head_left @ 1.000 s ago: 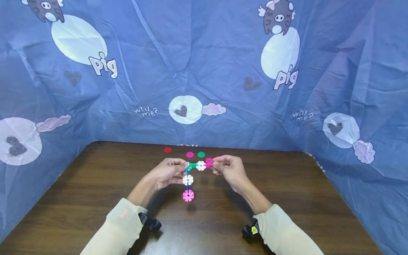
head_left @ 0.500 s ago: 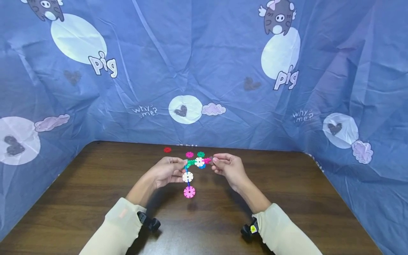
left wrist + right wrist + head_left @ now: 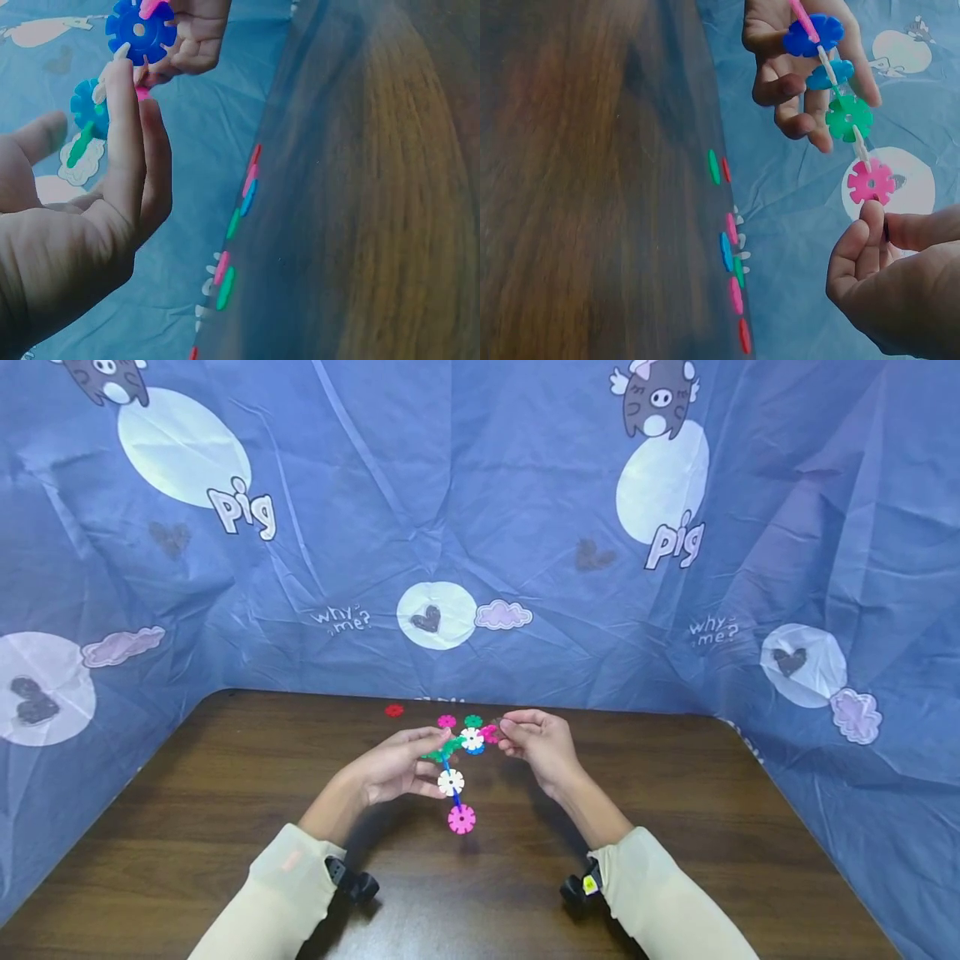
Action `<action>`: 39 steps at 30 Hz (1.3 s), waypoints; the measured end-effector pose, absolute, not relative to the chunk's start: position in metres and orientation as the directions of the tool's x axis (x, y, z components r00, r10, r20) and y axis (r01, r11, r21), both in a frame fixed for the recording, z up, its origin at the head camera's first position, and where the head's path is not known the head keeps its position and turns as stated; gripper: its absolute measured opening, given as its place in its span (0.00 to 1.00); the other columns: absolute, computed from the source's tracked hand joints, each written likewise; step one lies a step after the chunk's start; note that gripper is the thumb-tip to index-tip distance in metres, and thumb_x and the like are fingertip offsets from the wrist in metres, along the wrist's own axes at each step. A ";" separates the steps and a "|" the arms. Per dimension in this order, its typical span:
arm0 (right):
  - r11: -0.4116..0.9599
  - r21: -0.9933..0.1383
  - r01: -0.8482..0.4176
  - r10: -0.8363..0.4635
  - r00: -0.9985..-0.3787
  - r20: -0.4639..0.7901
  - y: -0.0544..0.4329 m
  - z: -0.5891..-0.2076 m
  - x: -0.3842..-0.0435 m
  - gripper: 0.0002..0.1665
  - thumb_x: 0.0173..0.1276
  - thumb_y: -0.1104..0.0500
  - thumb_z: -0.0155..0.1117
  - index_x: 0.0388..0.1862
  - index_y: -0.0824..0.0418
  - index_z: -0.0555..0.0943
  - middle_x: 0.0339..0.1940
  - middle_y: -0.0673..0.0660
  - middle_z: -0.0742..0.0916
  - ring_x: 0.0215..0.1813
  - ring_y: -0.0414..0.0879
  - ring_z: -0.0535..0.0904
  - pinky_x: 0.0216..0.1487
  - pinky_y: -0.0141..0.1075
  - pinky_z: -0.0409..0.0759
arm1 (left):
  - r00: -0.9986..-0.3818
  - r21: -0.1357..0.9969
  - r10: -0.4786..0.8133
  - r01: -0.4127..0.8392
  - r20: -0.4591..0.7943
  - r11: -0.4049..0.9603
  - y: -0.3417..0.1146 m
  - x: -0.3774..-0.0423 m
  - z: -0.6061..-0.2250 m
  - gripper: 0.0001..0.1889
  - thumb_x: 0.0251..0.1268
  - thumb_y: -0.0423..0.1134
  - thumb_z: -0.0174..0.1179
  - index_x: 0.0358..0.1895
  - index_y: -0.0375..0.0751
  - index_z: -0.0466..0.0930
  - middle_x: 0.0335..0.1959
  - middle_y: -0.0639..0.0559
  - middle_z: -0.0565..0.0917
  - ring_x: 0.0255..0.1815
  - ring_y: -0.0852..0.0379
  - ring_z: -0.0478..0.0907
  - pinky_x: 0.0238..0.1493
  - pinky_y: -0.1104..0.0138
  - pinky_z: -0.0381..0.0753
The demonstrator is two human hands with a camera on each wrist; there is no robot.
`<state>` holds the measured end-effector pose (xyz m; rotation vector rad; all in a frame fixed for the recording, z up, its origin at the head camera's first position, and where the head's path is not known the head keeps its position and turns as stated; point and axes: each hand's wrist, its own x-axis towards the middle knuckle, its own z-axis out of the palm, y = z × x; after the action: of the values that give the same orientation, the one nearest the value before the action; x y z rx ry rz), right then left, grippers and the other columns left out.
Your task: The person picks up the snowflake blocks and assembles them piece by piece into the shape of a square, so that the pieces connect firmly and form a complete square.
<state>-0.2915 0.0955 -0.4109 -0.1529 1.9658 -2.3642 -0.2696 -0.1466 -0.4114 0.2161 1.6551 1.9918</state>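
A chain of notched plastic snowflake discs hangs bent between both hands above the table. Its lower end is a pink disc (image 3: pixel 461 819), with a white disc (image 3: pixel 451 782) above it. Blue (image 3: pixel 813 35), light blue (image 3: pixel 830 74) and green (image 3: pixel 849 118) discs follow, slotted edge to edge. Beyond them come another white disc (image 3: pixel 472 740) and a hot pink disc (image 3: pixel 871 181). My left hand (image 3: pixel 397 767) pinches the chain near its green part. My right hand (image 3: pixel 546 752) pinches a dark disc (image 3: pixel 499 724) at the hot pink end, mostly hidden by the fingertips.
Loose discs lie flat near the table's far edge: red (image 3: pixel 393 711), pink (image 3: pixel 447 721), green (image 3: pixel 473 721) and blue (image 3: pixel 476 750), with more in the wrist views. A blue printed cloth (image 3: pixel 450 527) hangs close behind and at both sides of the brown table (image 3: pixel 187 827).
The chain's hanging pink end has swung to the right, and its green part has tilted. My right hand has risen slightly with the hot pink end. My left thumb has shifted right and up.
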 end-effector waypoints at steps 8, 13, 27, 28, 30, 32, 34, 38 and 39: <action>-0.103 -0.995 -0.011 -0.224 -0.974 0.034 0.083 -0.412 -0.291 0.11 0.69 0.73 0.65 0.49 0.76 0.80 0.29 0.56 0.89 0.27 0.42 0.85 0.32 0.31 0.85 | -0.846 0.971 0.497 -0.236 -0.193 -0.025 -0.140 -0.264 -0.413 0.13 0.80 0.44 0.54 0.57 0.41 0.72 0.46 0.44 0.80 0.36 0.53 0.83 0.32 0.60 0.85; -0.028 -1.000 -0.008 -0.256 -0.967 0.015 0.078 -0.413 -0.291 0.10 0.70 0.72 0.65 0.49 0.74 0.81 0.32 0.57 0.89 0.28 0.42 0.85 0.35 0.34 0.87 | -0.866 0.978 0.460 -0.206 -0.193 0.024 -0.134 -0.262 -0.415 0.12 0.81 0.44 0.52 0.56 0.41 0.71 0.39 0.49 0.78 0.30 0.57 0.82 0.24 0.63 0.81; 0.031 -0.999 -0.012 -0.255 -0.967 0.003 0.084 -0.416 -0.298 0.09 0.70 0.70 0.67 0.48 0.72 0.83 0.33 0.63 0.89 0.30 0.43 0.85 0.39 0.40 0.88 | -0.892 0.971 0.388 -0.238 -0.231 0.032 -0.125 -0.263 -0.421 0.19 0.84 0.51 0.45 0.63 0.42 0.63 0.40 0.46 0.77 0.29 0.56 0.80 0.26 0.61 0.82; 0.032 -0.999 -0.009 -0.258 -0.966 0.000 0.083 -0.416 -0.298 0.09 0.70 0.70 0.67 0.47 0.72 0.83 0.34 0.64 0.89 0.30 0.43 0.85 0.41 0.41 0.88 | -0.888 0.968 0.392 -0.249 -0.240 0.028 -0.124 -0.263 -0.422 0.21 0.84 0.52 0.45 0.66 0.42 0.62 0.39 0.47 0.77 0.28 0.57 0.80 0.26 0.62 0.83; 0.035 -0.999 -0.003 -0.263 -0.965 -0.006 0.082 -0.417 -0.298 0.09 0.70 0.70 0.67 0.47 0.71 0.83 0.36 0.65 0.89 0.30 0.43 0.85 0.43 0.44 0.88 | -0.878 0.964 0.407 -0.263 -0.250 0.026 -0.123 -0.262 -0.423 0.23 0.84 0.52 0.43 0.70 0.42 0.61 0.38 0.48 0.77 0.28 0.57 0.80 0.25 0.61 0.83; 0.036 -0.999 0.004 -0.267 -0.963 -0.014 0.081 -0.418 -0.298 0.09 0.70 0.70 0.67 0.47 0.71 0.83 0.37 0.66 0.88 0.30 0.43 0.85 0.43 0.44 0.88 | -0.869 0.960 0.421 -0.281 -0.262 0.018 -0.122 -0.262 -0.424 0.23 0.85 0.53 0.42 0.72 0.45 0.62 0.37 0.48 0.76 0.28 0.56 0.80 0.26 0.61 0.83; 0.034 -0.999 0.008 -0.275 -0.961 -0.017 0.081 -0.419 -0.298 0.09 0.71 0.69 0.66 0.48 0.71 0.82 0.37 0.67 0.88 0.30 0.43 0.85 0.42 0.42 0.88 | -0.863 0.960 0.434 -0.279 -0.258 0.016 -0.121 -0.262 -0.426 0.23 0.85 0.53 0.42 0.73 0.50 0.62 0.37 0.48 0.76 0.29 0.56 0.80 0.25 0.61 0.82; 0.032 -0.999 0.009 -0.281 -0.960 -0.018 0.084 -0.419 -0.299 0.10 0.73 0.67 0.64 0.49 0.73 0.81 0.34 0.63 0.88 0.29 0.42 0.84 0.38 0.37 0.87 | -0.860 0.963 0.448 -0.269 -0.244 0.010 -0.119 -0.262 -0.428 0.20 0.84 0.53 0.43 0.72 0.56 0.62 0.38 0.46 0.74 0.30 0.54 0.79 0.26 0.60 0.82; 0.036 -0.999 0.010 -0.278 -0.960 -0.020 0.085 -0.420 -0.300 0.11 0.74 0.66 0.64 0.49 0.74 0.81 0.34 0.62 0.87 0.29 0.42 0.84 0.37 0.37 0.87 | -0.860 0.964 0.450 -0.267 -0.242 0.009 -0.119 -0.262 -0.428 0.20 0.84 0.54 0.44 0.71 0.57 0.62 0.38 0.46 0.74 0.29 0.54 0.79 0.26 0.60 0.83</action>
<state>-0.3004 0.0854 -0.4198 -0.2773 2.0990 -2.0274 -0.2622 -0.1191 -0.4283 0.1872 1.7989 1.9014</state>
